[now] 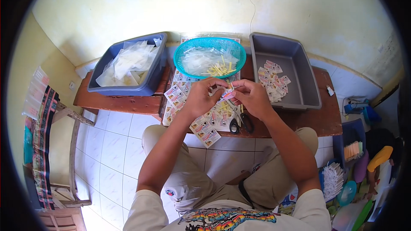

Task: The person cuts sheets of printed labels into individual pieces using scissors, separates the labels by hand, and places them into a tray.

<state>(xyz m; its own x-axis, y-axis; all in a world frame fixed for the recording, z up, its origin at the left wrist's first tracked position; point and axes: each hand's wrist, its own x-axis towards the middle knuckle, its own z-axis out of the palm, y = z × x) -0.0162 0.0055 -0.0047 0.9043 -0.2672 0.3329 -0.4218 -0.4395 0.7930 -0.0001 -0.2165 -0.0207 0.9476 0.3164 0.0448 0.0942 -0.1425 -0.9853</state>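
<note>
Both hands meet over the low wooden bench, just in front of the turquoise basket [180,63]. My left hand [203,96] has its fingers closed on a small printed label [227,93]. The same label is pinched from the right side by my right hand [252,96]. Beneath the hands lie printed label sheets [205,131], yellow strips and black-handled scissors [240,124]. Clear plastic bags [201,60] and a bunch of yellow strips [220,68] fill the basket. Cut labels [272,81] are piled in the grey tray [302,70] at the right.
On the left of the bench [141,102] stands a blue-grey tub [147,86] holding translucent plastic bags [128,62]. A wooden frame with cloth [45,145] is at the far left. At the lower right, a person's arm in a yellow sleeve [380,158] shows beside tubs and bundles.
</note>
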